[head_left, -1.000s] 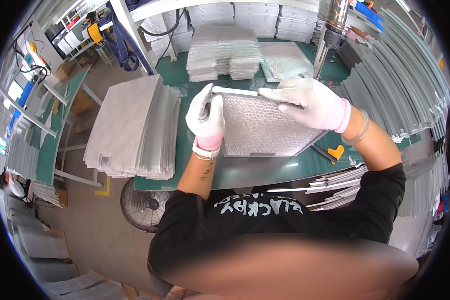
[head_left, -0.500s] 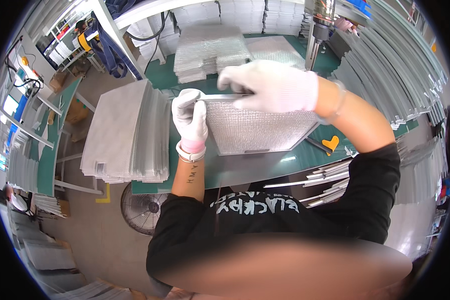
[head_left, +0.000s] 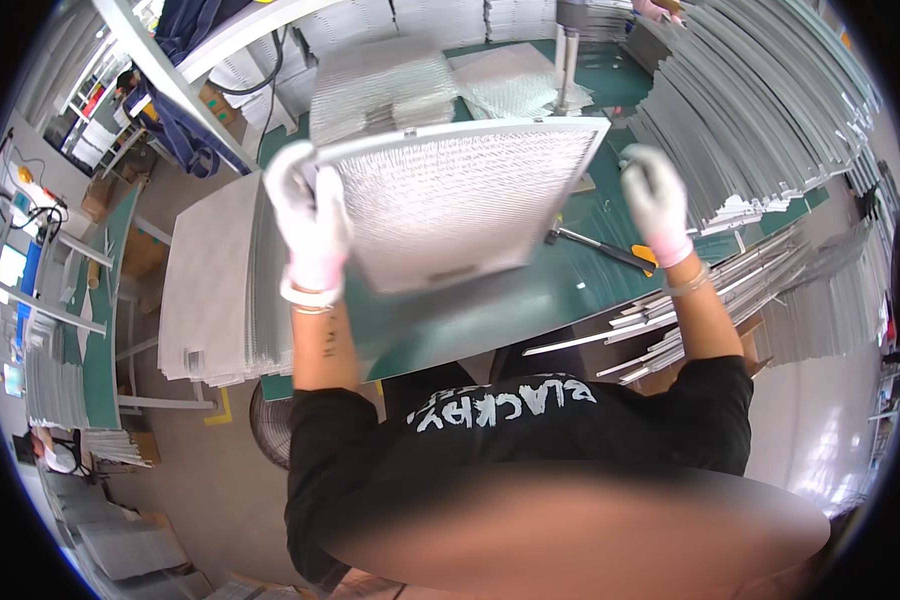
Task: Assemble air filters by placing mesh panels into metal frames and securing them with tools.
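Observation:
A framed metal mesh filter panel [head_left: 460, 205] with a thin light frame tilts above the green tabletop [head_left: 470, 315]. My left hand [head_left: 310, 215], in a white glove, grips its upper left corner, thumb on the near face. Away from the panel's right side, my gloved right hand [head_left: 657, 200] hangs in the air with nothing in it, fingers partly curled and apart. Below and left of that hand, a hammer [head_left: 605, 248] with a dark handle lies on the table, beside a small orange-yellow piece [head_left: 645, 260].
To the left stands a stack of mesh panels [head_left: 210, 280]. Further mesh sheets [head_left: 380, 90] are piled at the back. Long grey frame strips [head_left: 760, 110] fill the right side, and loose strips [head_left: 620, 335] jut out near the front edge. A floor fan [head_left: 270, 425] sits below the table.
My right hand has left the panel's top edge and moved right. With my left hand, the panel has shifted left and up, its right side raised. The hammer has come into fuller view.

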`<state>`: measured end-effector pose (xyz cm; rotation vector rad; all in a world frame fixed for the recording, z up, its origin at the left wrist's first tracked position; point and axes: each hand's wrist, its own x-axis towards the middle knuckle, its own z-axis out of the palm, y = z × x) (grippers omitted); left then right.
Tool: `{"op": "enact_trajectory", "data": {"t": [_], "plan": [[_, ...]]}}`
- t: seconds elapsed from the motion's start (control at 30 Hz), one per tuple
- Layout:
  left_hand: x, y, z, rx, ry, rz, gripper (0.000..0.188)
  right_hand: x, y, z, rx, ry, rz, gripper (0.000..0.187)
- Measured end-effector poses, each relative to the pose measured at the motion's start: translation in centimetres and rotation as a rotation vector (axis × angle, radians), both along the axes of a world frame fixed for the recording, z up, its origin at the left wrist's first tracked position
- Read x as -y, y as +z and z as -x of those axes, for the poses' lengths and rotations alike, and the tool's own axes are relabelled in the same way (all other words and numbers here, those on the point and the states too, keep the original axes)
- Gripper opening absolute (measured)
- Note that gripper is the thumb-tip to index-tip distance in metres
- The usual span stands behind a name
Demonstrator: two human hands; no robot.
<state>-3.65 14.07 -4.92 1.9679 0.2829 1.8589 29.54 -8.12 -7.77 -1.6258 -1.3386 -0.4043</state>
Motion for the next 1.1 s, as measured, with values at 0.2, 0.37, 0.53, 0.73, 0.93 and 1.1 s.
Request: {"op": "enact_trajectory", "data": {"t": [0.2,0.37,0.53,0.73,0.93,1.1], "plan": [[4.1,9.4,-7.2,-0.769,-0.27,-0.671,0.019,3.1,-14.1,-3.5,0.332,-0.171,0.999,0.026],[5.1,4.5,-11.3,-1.185,-0.18,-0.814,0.02,4.9,-11.6,-3.7,-0.042,-0.04,0.914,0.021],[5.2,3.0,-11.3,-0.966,-0.085,-0.755,0.022,9.3,3.1,-1.4,-0.214,0.376,0.648,0.041],[4.1,2.3,-11.5,-0.97,-0.007,-0.733,0.032,9.4,8.9,2.0,-0.256,0.343,-0.007,0.058],[3.7,1.7,-11.7,-0.933,0.044,-0.749,0.037,8.1,9.1,3.6,0.301,0.202,0.58,0.054],[4.0,1.7,-11.4,-0.956,0.08,-0.763,0.038,8.4,8.2,3.6,-0.174,0.332,0.022,0.058]]}}
